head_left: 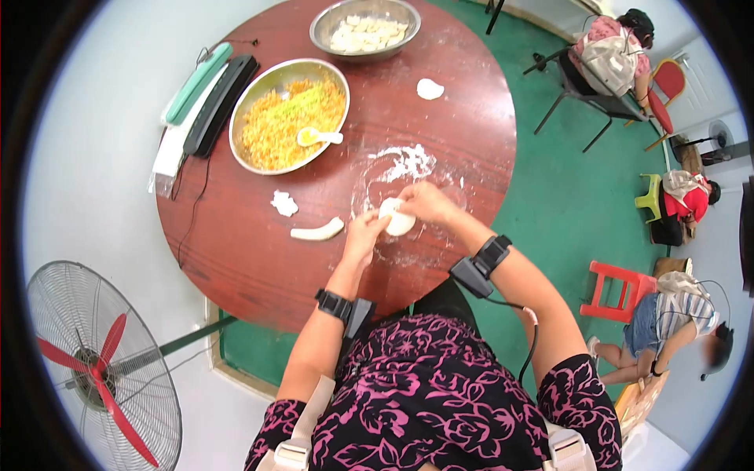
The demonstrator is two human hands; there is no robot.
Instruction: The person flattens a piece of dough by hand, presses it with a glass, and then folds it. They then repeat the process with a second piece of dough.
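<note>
Dough (pixel 400 224) in both hands at the table's near side

At left, a bowl (pixel 239 132) holds yellow mix (pixel 271 125), a spoon (pixel 325 137) lying in it. Nearer are a white scrap (pixel 284 203) and, right of that, a curved roll (pixel 316 231). The left hand (pixel 364 235) is nearly closed, its fingertips pinching the dough's left edge. The dough is a pale, flattish piece; whether it touches the table (pixel 236 259), or has anything inside, I cannot tell. The right hand (pixel 426 202), fingers curled almost closed, grips its far right edge. Flour (pixel 410 163) lies just beyond, and a pale round (pixel 430 89) farther off.

The step in hand seems to be shaping the dough by its edge; the next move calls for light, even pinching, lest it tear.
</note>
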